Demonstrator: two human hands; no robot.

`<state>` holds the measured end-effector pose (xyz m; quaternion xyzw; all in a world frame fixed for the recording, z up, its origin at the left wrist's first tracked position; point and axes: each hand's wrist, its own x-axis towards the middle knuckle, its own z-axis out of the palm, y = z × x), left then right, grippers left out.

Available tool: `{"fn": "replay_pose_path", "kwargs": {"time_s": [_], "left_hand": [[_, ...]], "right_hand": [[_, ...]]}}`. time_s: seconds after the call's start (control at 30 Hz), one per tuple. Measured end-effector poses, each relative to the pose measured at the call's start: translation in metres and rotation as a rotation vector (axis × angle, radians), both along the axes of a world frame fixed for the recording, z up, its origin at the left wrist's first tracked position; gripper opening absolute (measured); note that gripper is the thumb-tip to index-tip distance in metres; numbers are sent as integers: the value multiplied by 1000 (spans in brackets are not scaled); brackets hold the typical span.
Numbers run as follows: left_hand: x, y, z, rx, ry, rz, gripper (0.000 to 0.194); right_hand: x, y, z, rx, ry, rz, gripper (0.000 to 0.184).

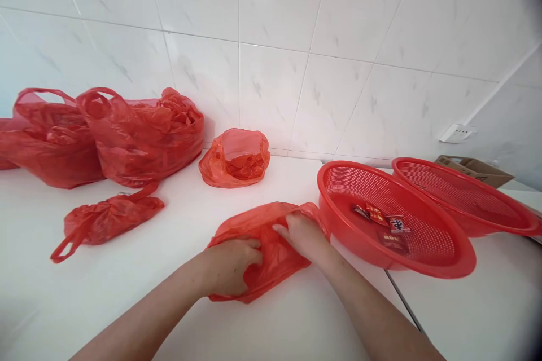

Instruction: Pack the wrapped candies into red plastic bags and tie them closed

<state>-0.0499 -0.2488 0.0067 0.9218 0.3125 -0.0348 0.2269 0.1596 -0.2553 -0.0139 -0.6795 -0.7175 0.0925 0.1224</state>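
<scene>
Head camera: both bare hands work at a crumpled red plastic bag (275, 254) lying on the white table (182, 321), in front of the person; its long axis slants from near left to far right, the far-right end pointing at the nearer red basket (353, 245) and just beside it; its mouth gapes upward between the hands; the left hand (224, 265) reaches in at the near-left end, fingers bent and somewhat apart; the right hand (307, 237) is at the far-right end, thumb stretched leftward, other fingers mostly hidden; I cannot tell whether either hand pinches the film; the nearer basket holds a few small packets (397, 224); left lies a knotted red bag (112, 220); farther off stand a small open red bag (214, 169), a second basket (478, 227), 2 bulging red bags (146, 152), a cardboard box (493, 176) and the tiled wall (275, 84).
</scene>
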Motion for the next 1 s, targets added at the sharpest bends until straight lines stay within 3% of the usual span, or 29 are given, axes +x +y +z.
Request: {"fn": "replay_pose_path", "kwargs": {"time_s": [0.13, 0.27, 0.33, 0.43, 0.53, 0.63, 0.73, 0.8, 0.87, 0.93, 1.0], "left_hand": [[-1, 0, 9, -60, -214, 121, 21], [8, 30, 6, 165, -280, 251, 38], [9, 51, 1, 264, -179, 334, 47], [6, 72, -5, 261, -154, 383, 38], [0, 70, -6, 299, -334, 344, 24], [-6, 54, -7, 507, -570, 345, 21], [-13, 42, -10, 664, -777, 617, 23], [-17, 40, -13, 560, -873, 835, 45], [-18, 41, -16, 230, -934, 944, 63], [-17, 42, -17, -149, -973, 935, 66], [-13, 42, -16, -365, -1023, 902, 60]], "right_hand": [[1, 10, 5, -90, -60, -73, 47], [0, 5, 6, -197, -8, -40, 67], [3, 0, 5, -280, 102, -20, 58], [11, -7, 7, -285, 278, 50, 39], [19, -10, 13, -199, 394, 26, 36], [25, -10, 20, -102, 515, 9, 41], [29, -8, 24, -125, 578, 43, 44], [29, -6, 25, -186, 537, 28, 52], [26, -7, 25, -236, 447, 7, 60], [19, -11, 26, -221, 344, 19, 57], [11, -18, 29, -136, 269, 62, 46]]}}
